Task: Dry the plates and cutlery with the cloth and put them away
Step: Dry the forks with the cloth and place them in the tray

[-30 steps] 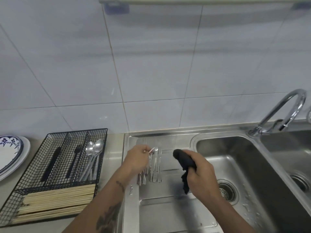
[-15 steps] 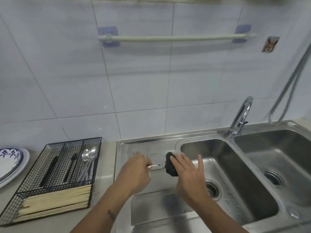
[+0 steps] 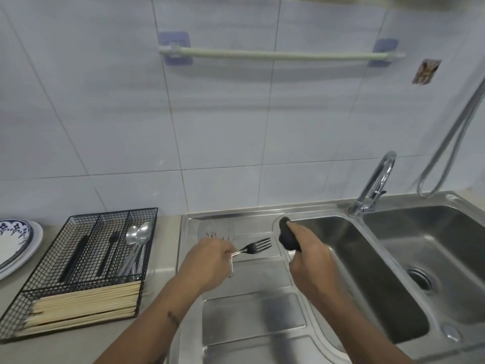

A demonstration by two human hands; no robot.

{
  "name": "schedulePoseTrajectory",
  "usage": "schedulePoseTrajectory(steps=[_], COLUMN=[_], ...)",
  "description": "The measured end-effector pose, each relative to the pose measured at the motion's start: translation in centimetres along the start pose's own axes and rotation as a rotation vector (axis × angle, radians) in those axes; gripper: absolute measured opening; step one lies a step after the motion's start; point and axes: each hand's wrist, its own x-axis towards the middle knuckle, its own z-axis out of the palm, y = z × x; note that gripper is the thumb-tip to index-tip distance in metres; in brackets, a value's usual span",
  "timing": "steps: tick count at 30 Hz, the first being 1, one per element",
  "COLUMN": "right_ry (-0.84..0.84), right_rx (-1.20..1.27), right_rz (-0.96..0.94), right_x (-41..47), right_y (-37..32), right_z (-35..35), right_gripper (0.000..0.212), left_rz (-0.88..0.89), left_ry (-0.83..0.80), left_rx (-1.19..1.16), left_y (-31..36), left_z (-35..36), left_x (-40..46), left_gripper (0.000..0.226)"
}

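Observation:
My left hand [image 3: 207, 261] grips a steel fork [image 3: 256, 247] by its handle, tines pointing right, above the steel draining board [image 3: 252, 311]. My right hand [image 3: 309, 256] holds a bunched black cloth [image 3: 287, 236] just right of the fork's tines, apart from them. Several more forks [image 3: 212, 231] lie on the draining board behind my left hand. A black wire cutlery tray [image 3: 86, 269] stands on the counter at the left, with spoons [image 3: 137, 243], dark-handled pieces and chopsticks [image 3: 84, 306] in it. Blue-patterned plates [image 3: 13, 245] are stacked at the far left.
A double steel sink [image 3: 367, 271] lies to the right, with a tap [image 3: 375, 185] between the basins and a hose [image 3: 451, 143] on the wall. A towel rail [image 3: 280, 55] is mounted on the white tiles above.
My left hand picked a fork out of the pile and lifted it, tines now fully showing. My right hand closed round the cloth beside it. The camera tilted up.

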Motion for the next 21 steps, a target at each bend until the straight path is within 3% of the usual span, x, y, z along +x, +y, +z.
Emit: schedulePoseTrajectory(steps=[3, 6, 10, 14, 16, 19, 21], right_ry=[-0.035, -0.128, -0.223, -0.242, -0.260, -0.224, -0.218], right_rx=[0.022, -0.196, -0.320, -0.333, -0.311, -0.200, -0.141], right_rz=[-0.198, -0.412, -0.239, -0.436, -0.376, -0.074, -0.013], right_x=[-0.1, -0.7, -0.5, -0.1, 0.1, 0.6, 0.9], right_y=[-2.5, -3.1, -2.2, -2.5, -1.9, -0.6, -0.3], right_z=[1.5, 3.5, 4.5, 5.5, 5.5, 4.7, 4.4], right_gripper=[0.067, 0.068, 0.077, 0.076, 0.074, 0.072, 0.070], left_rz=[-0.001, -0.012, -0.050, -0.062, -0.075, -0.180, -0.256], left_ry=[0.005, 0.024, 0.005, -0.017, -0.049, -0.065, -0.019], left_rx=[-0.048, -0.138, -0.122, -0.224, -0.263, -0.449, -0.579], left_y=[-0.2, -0.4, -1.7, -2.3, -2.4, -3.1, -3.5], left_z=[0.2, 0.0, 0.0, 0.5, 1.0, 2.6, 3.4], left_x=[0.7, 1.2, 1.0, 1.2, 1.3, 0.9, 0.6], left_gripper=[0.030, 0.027, 0.026, 0.021, 0.018, 0.021, 0.021])
